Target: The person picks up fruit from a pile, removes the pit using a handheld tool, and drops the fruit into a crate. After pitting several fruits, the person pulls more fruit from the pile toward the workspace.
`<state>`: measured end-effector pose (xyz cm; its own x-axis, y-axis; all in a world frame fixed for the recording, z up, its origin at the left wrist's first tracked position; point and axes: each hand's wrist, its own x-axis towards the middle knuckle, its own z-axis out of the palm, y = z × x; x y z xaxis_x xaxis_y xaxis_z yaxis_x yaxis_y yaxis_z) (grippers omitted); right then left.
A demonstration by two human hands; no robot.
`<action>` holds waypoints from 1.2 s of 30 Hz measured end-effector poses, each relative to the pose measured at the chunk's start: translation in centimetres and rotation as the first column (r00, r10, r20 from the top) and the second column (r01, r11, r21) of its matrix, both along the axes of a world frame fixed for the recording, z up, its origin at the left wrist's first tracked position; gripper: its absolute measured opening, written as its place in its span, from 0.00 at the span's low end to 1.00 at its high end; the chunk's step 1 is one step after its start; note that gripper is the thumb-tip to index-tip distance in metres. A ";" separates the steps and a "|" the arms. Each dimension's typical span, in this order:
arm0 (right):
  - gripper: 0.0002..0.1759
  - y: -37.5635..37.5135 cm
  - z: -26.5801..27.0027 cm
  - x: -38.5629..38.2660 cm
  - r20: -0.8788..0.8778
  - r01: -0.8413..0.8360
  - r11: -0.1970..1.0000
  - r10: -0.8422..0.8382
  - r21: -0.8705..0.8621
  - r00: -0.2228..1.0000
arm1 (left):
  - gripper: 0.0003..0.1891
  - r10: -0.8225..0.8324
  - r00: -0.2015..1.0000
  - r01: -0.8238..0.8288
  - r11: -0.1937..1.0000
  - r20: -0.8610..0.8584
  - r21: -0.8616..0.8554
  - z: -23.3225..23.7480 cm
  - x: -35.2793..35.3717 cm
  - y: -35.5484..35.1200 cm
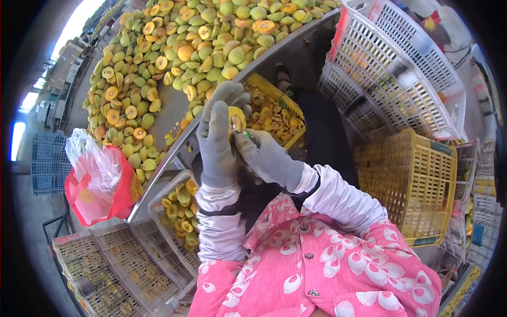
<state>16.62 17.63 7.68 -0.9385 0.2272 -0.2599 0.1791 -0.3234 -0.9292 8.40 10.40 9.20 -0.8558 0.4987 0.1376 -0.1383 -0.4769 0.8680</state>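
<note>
Grey gloves on both hands, brought together just past the near edge of the metal table (171, 108). Left hand (218, 150) holds a yellow fruit piece (237, 113), fingers raised and close together, curled around it; exact contact of each fingertip hard to tell. Right hand (270, 158) pinches a small tool (246, 134), green part by the thumb, metal end at the fruit piece; lower fingers folded in, partly hidden. Fruit piece is up between the hands, off the table. Big heap of cut fruit (211, 47), green skins and orange-yellow flesh, spreads over the table from the far side down toward the near left corner. Red bag (87, 203) with clear plastic (93, 161) in its opening at that corner. Yellow crate (293, 141) just beyond the hands, below the near edge, holds yellow-brown scraps (272, 113). Pale basket (158, 211) left of the torso, under the near edge, has hollow-looking fruit halves (182, 214) in it. Grey crates (119, 253) at lower left, blue crate (48, 164) past the bag. White crates (393, 68) lean at upper right, larger yellow basket (409, 185) on its side below them. Pink patterned shirt, pale sleeves on the wearer.
</note>
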 end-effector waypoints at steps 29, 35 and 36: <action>0.28 1.7 -1.6 1.2 0.277 -0.138 0.971 0.080 0.197 0.958 | 0.13 -0.189 0.970 0.224 0.938 0.151 -0.264 -1.3 0.2 0.5; 0.27 2.4 -1.9 2.3 0.029 -0.266 0.656 0.402 -0.707 0.915 | 0.13 -0.122 0.989 0.068 0.878 -0.083 -0.474 -1.5 0.2 0.8; 0.27 2.3 -1.6 2.1 0.051 -0.256 0.728 0.370 -0.636 0.927 | 0.13 -0.133 0.991 0.118 0.898 -0.006 -0.423 -1.1 0.1 1.0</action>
